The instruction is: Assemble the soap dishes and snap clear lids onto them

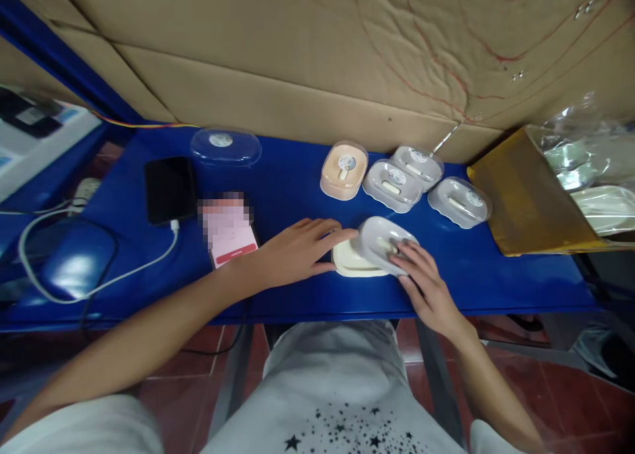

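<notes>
A cream soap-dish base [350, 261] rests on the blue table. Over its right half a grey soap-dish tray [380, 234] is tilted, with a small pale bar in it. My right hand [426, 288] grips the tray's right end, fingers on top and thumb at the near edge. At the base's left end is my left hand [297, 254], its fingers stretched out and its thumb apart, touching the edge. A clear lid [243, 149] with a round sticker lies at the back left.
Behind my hands stand a peach soap dish [342, 173] and several grey lidded soap dishes [394, 186]. An open carton [536, 196] with plastic-wrapped pieces is at right. A lit phone [231, 232] and a black device [170, 189] on a white cable lie left. Cardboard [248, 57] walls the back.
</notes>
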`<state>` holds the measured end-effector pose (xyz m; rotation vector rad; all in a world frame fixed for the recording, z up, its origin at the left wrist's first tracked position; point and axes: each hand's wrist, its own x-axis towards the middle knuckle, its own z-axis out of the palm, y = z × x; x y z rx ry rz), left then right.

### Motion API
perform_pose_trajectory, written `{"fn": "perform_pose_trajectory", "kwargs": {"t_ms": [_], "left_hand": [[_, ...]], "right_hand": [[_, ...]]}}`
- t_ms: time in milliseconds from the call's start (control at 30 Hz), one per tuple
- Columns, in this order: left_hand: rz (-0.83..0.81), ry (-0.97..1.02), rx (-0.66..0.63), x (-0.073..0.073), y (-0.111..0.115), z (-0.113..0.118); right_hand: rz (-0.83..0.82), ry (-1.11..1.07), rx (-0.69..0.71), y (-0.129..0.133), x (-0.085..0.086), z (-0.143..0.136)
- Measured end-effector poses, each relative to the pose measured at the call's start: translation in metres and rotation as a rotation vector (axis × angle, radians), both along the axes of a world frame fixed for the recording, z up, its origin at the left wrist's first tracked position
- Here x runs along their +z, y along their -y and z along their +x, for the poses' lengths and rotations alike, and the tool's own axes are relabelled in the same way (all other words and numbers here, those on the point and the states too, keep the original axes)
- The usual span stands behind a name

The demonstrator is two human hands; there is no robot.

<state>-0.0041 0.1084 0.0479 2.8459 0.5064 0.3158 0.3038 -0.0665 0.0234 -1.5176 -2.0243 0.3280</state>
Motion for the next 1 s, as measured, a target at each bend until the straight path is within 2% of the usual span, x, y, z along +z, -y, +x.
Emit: {"fn": "perform_pose_trajectory", "kwargs": {"t_ms": [67,167,367,500,567,633,667,733,800,867,900,1000], "left_hand": [[0.023,0.049,0.01,-0.002,-0.001,-0.001],[0.019,0.044,-0.024,-0.003,-0.007,-0.004],[-0.093,-0.108,-0.026,-0.004,-0.016,-0.008],[-0.169,-0.098,0.012,0.001,-0.014,-0.01],[-0.177,-0.05,0.038,0.008,-0.023,-0.015],[-0.148,0.014,0.13,0.018,-0.048,-0.025],[-0.105,0.038,0.227,0.023,-0.065,-0.033],[0.011,-0.028,0.399,0.032,-0.107,-0.053],[0.054,-0.128,0.549,0.037,-0.147,-0.075],[-0.015,-0.238,0.631,0.039,-0.177,-0.094],[-0.067,-0.284,0.623,0.038,-0.187,-0.1],[-0.118,-0.317,0.6,0.032,-0.193,-0.102]], "right_hand": [[-0.005,0.024,0.114,-0.006,0.004,-0.006],[0.044,0.077,0.191,-0.02,0.009,-0.014],[0.139,0.232,0.181,-0.039,0.008,-0.026],[0.16,0.291,0.169,-0.04,0.004,-0.031],[0.166,0.313,0.147,-0.037,0.002,-0.032],[0.17,0.327,0.113,-0.034,-0.001,-0.032],[0.171,0.328,0.094,-0.033,-0.002,-0.032],[0.162,0.32,0.077,-0.032,-0.004,-0.032],[0.154,0.311,0.084,-0.032,-0.005,-0.032],[0.149,0.302,0.089,-0.033,-0.006,-0.032],[0.149,0.296,0.085,-0.033,-0.006,-0.032],[0.143,0.286,0.072,-0.033,-0.007,-0.032]]}}
